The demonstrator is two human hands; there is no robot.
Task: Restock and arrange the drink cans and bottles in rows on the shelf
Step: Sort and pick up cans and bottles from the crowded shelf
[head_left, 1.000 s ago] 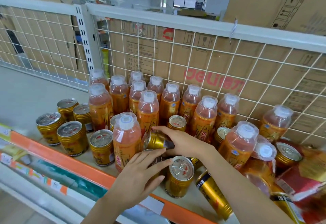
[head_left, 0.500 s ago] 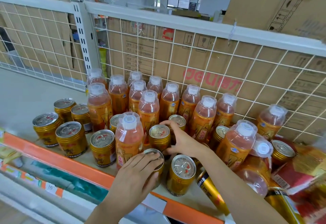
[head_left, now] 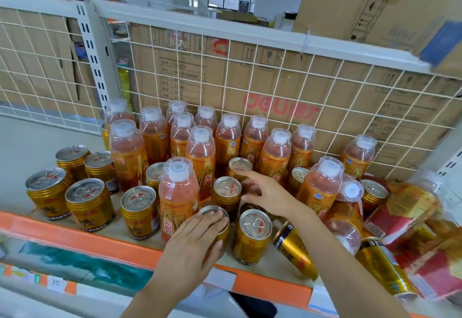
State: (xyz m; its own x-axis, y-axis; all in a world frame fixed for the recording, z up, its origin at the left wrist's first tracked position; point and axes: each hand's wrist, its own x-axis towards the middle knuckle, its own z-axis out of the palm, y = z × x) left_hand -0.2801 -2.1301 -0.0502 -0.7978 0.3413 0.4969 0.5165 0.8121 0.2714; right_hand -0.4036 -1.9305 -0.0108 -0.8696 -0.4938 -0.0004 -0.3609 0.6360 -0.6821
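At the left of the shelf (head_left: 75,239), a cluster of short gold cans (head_left: 90,202) is stood upright near the orange front edge. Their label print is too blurred to be read. Behind and to their right, orange bottles (head_left: 200,147) with white caps are ranked in rows against the wire mesh (head_left: 350,97). Large characters are carried on their labels but cannot be made out.

The left hand (head_left: 192,240) is raised from the bottom edge, palm down, and is laid over a front can (head_left: 217,209). The fingers are curved across its lid and the thumb is pressed to its side, so the can is gripped from above.

The right hand (head_left: 267,192) is reached in from the lower right, the forearm slanted across the front row. Its fingers are spread and nothing is held. One fingertip is touched to the rim of a rear can (head_left: 241,164), just behind a middle can (head_left: 226,187). The lower fingers are blurred.

Red lettering that seems to read "deli" is printed on the cardboard box (head_left: 250,87) behind the mesh.

Further right, one can (head_left: 252,232) is stood upright, a tipped can (head_left: 295,250) is leaned beside it, and red packs (head_left: 405,217) are piled at the edge.
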